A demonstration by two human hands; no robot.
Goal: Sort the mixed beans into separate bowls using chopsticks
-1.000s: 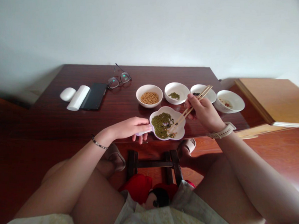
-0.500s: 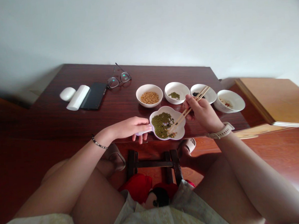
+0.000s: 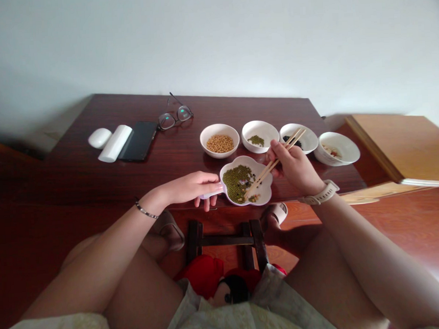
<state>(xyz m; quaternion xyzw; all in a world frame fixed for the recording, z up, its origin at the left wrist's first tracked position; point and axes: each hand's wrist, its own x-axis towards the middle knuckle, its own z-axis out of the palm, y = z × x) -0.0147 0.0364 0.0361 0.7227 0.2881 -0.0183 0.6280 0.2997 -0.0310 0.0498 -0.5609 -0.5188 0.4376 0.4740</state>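
My left hand (image 3: 196,186) is closed around the handle of a white, flower-shaped dish (image 3: 267,187) at the table's front edge. Green beans (image 3: 238,179) fill its left side, with a few dark and pale bits mixed in. A pair of wooden chopsticks (image 3: 267,170) is gripped in my right hand (image 3: 295,166), their tips down among the beans in the dish. Behind the dish stand a bowl of yellow soybeans (image 3: 219,144), a bowl with a few green beans (image 3: 256,141) and a bowl of black beans (image 3: 294,141), partly hidden by my right hand.
At the right end stands a white bowl (image 3: 346,150) with pale and reddish bits. Eyeglasses (image 3: 175,117), a dark phone (image 3: 138,141), a white cylinder (image 3: 115,143) and a white rounded case (image 3: 99,138) lie on the left. A wooden cabinet (image 3: 406,145) adjoins the table's right side.
My right hand has shifted slightly left, and the chopstick tips have moved a little left and down among the beans. My left hand and the dish have stayed in place.
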